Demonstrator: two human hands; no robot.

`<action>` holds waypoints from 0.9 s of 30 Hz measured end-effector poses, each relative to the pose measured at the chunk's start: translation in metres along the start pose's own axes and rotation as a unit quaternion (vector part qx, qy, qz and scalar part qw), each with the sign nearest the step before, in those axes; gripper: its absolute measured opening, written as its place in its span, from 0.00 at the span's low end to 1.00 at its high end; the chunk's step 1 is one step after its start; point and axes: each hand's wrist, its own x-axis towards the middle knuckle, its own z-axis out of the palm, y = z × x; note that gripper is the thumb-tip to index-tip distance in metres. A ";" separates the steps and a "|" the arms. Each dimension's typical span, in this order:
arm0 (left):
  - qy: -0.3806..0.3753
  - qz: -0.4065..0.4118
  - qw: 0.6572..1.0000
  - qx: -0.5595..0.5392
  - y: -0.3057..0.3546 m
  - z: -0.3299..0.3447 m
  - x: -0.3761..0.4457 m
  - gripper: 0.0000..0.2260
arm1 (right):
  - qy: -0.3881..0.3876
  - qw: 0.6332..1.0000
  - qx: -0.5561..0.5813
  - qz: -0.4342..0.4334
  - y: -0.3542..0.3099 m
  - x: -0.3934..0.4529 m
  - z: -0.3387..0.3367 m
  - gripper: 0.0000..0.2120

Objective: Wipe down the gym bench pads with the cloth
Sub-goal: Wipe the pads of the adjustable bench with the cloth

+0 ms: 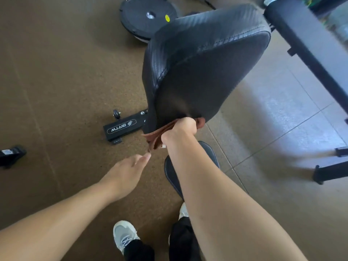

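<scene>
Head view: right hand [180, 129] clenched around a folded brown cloth [157, 136], pressing it against the lower edge of the raised black bench pad [203, 68]. Left hand [128, 174] hangs loose — fingers slack, holding nothing — just below the cloth.

A brown speckled cork-like floor mat [56, 81] covers the left side. Pale grey floor tiles [282, 129] lie at three o'clock, bright with daylight. A round black robot vacuum [146, 17] sits on the mat at twelve o'clock.
</scene>
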 end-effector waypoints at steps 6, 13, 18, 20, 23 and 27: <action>0.014 0.042 0.999 0.008 0.008 0.010 0.006 0.40 | -0.081 0.997 0.014 -0.008 -0.052 -0.040 -0.032 0.20; 0.021 0.111 0.993 0.027 0.031 0.040 0.021 0.26 | -0.120 0.976 -0.008 -0.184 -0.085 -0.051 -0.032 0.22; 0.015 0.079 0.996 0.029 0.021 0.074 0.038 0.22 | -0.114 0.988 -0.058 -0.083 -0.102 0.016 -0.044 0.19; 0.004 0.059 0.997 0.050 0.011 0.093 0.044 0.19 | -0.104 0.988 -0.089 -0.075 -0.106 0.045 -0.062 0.17; 0.011 0.048 0.995 0.091 0.006 0.118 0.051 0.13 | -0.071 0.967 -0.129 -0.207 -0.112 0.067 -0.097 0.18; 0.032 0.071 0.987 0.141 0.018 0.146 0.069 0.18 | -0.132 0.814 -0.339 -0.453 -0.081 0.085 -0.169 0.17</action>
